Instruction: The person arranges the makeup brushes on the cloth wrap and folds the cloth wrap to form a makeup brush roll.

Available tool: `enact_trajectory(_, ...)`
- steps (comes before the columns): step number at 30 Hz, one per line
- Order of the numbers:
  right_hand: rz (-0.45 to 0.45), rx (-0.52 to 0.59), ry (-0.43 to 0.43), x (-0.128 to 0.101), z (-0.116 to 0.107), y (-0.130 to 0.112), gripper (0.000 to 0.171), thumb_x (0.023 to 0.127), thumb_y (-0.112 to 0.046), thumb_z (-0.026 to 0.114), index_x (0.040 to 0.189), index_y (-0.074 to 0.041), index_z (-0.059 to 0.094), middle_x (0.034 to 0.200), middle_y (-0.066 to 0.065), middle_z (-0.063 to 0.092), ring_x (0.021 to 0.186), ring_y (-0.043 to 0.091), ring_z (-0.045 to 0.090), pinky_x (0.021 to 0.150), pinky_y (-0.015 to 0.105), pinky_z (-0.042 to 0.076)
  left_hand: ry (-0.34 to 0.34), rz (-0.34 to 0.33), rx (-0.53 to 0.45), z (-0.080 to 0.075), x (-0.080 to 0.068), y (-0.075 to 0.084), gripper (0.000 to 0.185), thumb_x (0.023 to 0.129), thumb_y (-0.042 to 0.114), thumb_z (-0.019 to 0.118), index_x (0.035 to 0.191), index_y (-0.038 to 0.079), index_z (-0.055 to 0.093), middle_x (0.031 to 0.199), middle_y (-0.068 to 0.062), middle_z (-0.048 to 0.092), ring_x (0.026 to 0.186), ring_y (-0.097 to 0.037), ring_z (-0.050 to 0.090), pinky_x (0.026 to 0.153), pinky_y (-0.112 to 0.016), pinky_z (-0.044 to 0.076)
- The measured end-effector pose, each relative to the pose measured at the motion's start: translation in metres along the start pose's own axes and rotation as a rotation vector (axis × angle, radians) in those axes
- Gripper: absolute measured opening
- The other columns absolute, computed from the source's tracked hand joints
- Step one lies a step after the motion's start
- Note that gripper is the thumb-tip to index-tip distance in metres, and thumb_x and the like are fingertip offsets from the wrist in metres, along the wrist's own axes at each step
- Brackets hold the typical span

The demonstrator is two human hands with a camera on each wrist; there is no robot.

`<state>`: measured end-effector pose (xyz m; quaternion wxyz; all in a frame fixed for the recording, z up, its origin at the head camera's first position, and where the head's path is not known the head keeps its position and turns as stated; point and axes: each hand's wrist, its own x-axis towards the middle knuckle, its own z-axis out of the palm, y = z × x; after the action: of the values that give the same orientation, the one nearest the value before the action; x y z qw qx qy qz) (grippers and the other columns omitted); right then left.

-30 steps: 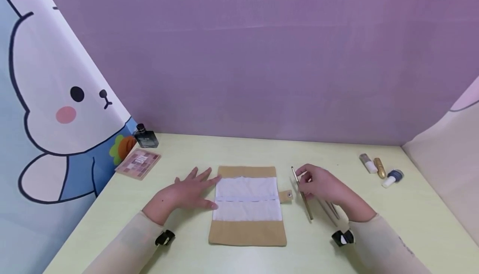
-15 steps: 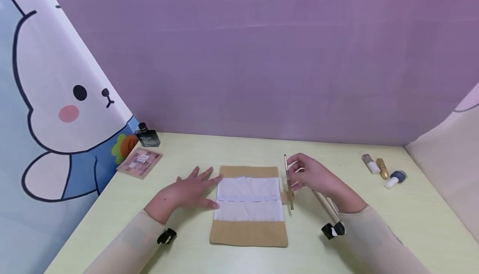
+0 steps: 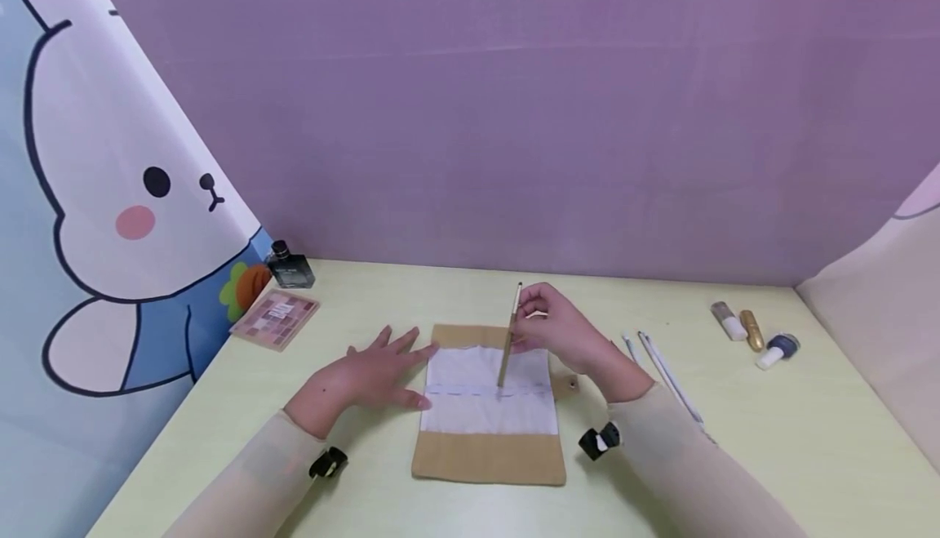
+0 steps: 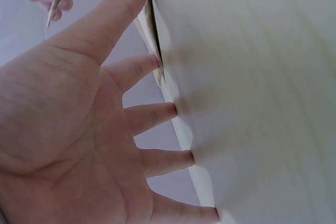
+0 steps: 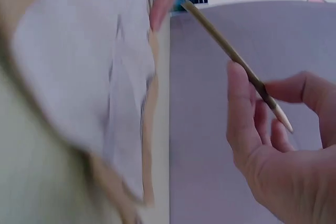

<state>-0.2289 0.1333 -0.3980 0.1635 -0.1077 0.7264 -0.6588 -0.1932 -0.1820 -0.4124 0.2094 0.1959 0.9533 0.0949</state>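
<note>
Two hands over pale-green table (image 3: 808,407), purple backdrop (image 3: 514,113): left hand (image 3: 367,379) spread flat, right hand (image 3: 561,334) grip pinching brush (image 3: 508,340).

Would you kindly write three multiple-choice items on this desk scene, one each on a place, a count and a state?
1. Where does the left hand lie?
A. flat by the pouch's left edge
B. on the palette
C. beside the small bottles

2. How many small bottles lie at the far right of the desk?
A. one
B. three
C. five

3. What is the right hand doing?
A. lying flat and holding nothing
B. pinching a brush over the pouch
C. gripping the perfume bottle

Answers:
1. A, its straight fingers touch the left edge of the pouch.
2. B, three lie side by side there.
3. B, thumb and fingers pinch the brush, whose lower end is at the pouch's white lining.
</note>
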Motion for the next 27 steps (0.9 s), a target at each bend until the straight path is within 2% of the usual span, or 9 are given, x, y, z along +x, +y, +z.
enact_trajectory(4, 0.013, 0.058, 0.052, 0.012, 0.024, -0.002, 0.040, 0.097, 0.009, 0.062, 0.130, 0.001, 0.041, 0.112, 0.011, 0.055, 0.090, 0.020, 0.069, 0.088, 0.046, 0.068, -0.002, 0.001, -0.004, -0.001, -0.001, 0.000, 0.091, 0.094, 0.065, 0.071, 0.169, 0.034, 0.031, 0.182, -0.014, 0.012, 0.163, -0.060, 0.008, 0.107, -0.097, 0.017)
enact_trajectory(10, 0.000, 0.033, 0.067, 0.029, 0.050, 0.002, 0.039, 0.097, 0.008, 0.064, 0.129, 0.000, 0.044, 0.113, 0.013, 0.057, 0.088, 0.019, 0.069, 0.087, 0.048, 0.068, -0.010, -0.001, 0.002, -0.002, 0.000, 0.000, 0.091, 0.093, 0.067, 0.071, 0.169, 0.036, 0.031, 0.182, -0.013, 0.013, 0.163, -0.060, 0.009, 0.107, -0.097, 0.019)
enact_trajectory(17, -0.009, 0.034, 0.044, 0.043, 0.068, 0.006, 0.038, 0.098, 0.008, 0.064, 0.130, 0.001, 0.043, 0.110, 0.013, 0.057, 0.081, 0.019, 0.070, 0.089, 0.052, 0.067, -0.011, 0.003, 0.008, -0.002, 0.000, 0.000, 0.091, 0.093, 0.068, 0.070, 0.169, 0.035, 0.032, 0.182, -0.014, 0.014, 0.163, -0.061, 0.009, 0.106, -0.098, 0.020)
enact_trajectory(27, 0.020, 0.003, 0.057, 0.053, 0.084, 0.015, 0.035, 0.096, 0.008, 0.065, 0.125, -0.001, 0.046, 0.104, 0.012, 0.058, 0.075, 0.027, 0.075, 0.082, 0.048, 0.069, -0.010, -0.002, 0.017, -0.001, 0.000, 0.000, 0.090, 0.093, 0.069, 0.069, 0.168, 0.036, 0.033, 0.182, -0.013, 0.015, 0.163, -0.060, 0.010, 0.105, -0.097, 0.022)
